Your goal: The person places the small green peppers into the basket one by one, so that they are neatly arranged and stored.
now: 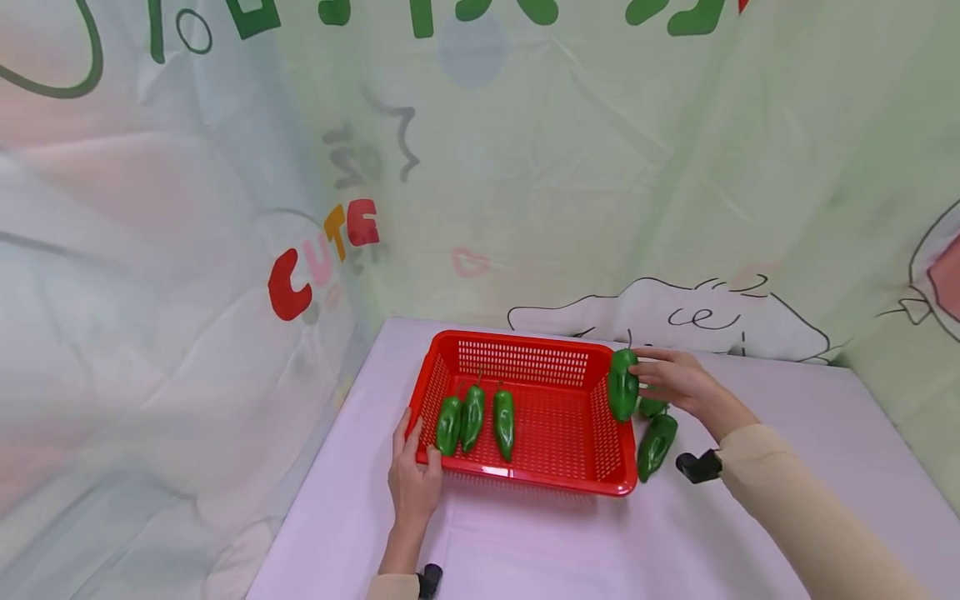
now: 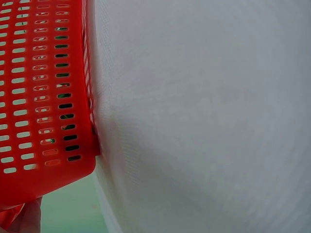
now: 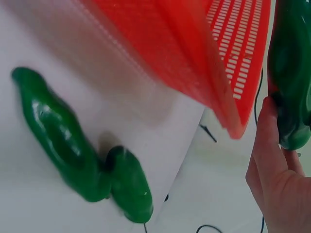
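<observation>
A red plastic basket [image 1: 525,481] with slotted walls stands on the table; three green peppers [image 1: 504,423] lie in its left half. My left hand [image 1: 414,483] grips the basket's front left corner, thumb over the front rim and fingers along the left side. In the left wrist view only a bit of that hand [image 2: 30,218] shows below the basket wall [image 2: 43,179]. My right hand [image 1: 678,379] holds another green pepper [image 1: 622,385], stem up, over the basket's right rim. Its fingers and thumb also show on this pepper [image 3: 291,73] in the right wrist view.
Two more green peppers lie on the table right of the basket: a long one [image 1: 657,446] and a shorter one [image 1: 651,407], partly hidden behind the right hand and held pepper in the head view. A printed cloth backdrop [image 1: 480,208] rises behind the pale table [image 1: 525,550].
</observation>
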Available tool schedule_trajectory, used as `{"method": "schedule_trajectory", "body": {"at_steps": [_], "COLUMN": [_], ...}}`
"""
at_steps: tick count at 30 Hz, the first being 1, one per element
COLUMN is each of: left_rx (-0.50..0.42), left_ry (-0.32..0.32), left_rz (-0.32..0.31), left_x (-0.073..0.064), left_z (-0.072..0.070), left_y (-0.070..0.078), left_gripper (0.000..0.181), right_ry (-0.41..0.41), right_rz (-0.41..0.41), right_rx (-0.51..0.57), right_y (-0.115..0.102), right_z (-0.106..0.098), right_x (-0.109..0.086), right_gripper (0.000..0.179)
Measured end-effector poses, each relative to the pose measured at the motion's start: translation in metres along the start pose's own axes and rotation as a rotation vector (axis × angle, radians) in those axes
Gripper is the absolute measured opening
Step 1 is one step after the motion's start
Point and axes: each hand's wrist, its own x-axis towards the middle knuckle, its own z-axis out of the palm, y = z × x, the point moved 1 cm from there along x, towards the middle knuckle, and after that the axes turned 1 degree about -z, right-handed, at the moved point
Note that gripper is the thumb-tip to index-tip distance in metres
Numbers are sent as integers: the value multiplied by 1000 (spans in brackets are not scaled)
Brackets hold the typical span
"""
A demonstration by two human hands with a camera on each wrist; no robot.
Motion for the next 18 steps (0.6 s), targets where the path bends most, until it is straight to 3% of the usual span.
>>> {"method": "schedule_trajectory", "body": {"at_steps": [12,18], "left_rx": [12,3], "left_ry": [-8,-18], "left_rz": [-12,-23], "left_x": [1,1], "left_z": [-1,-1], "left_y": [2,2], "left_gripper": [52,53], "right_ry": [-14,-24], "right_rz": [38,9], "right_rx": [42,46], "right_y": [-1,1], "right_z": [53,73], "right_x": [31,44], "right_gripper": [61,59]}}
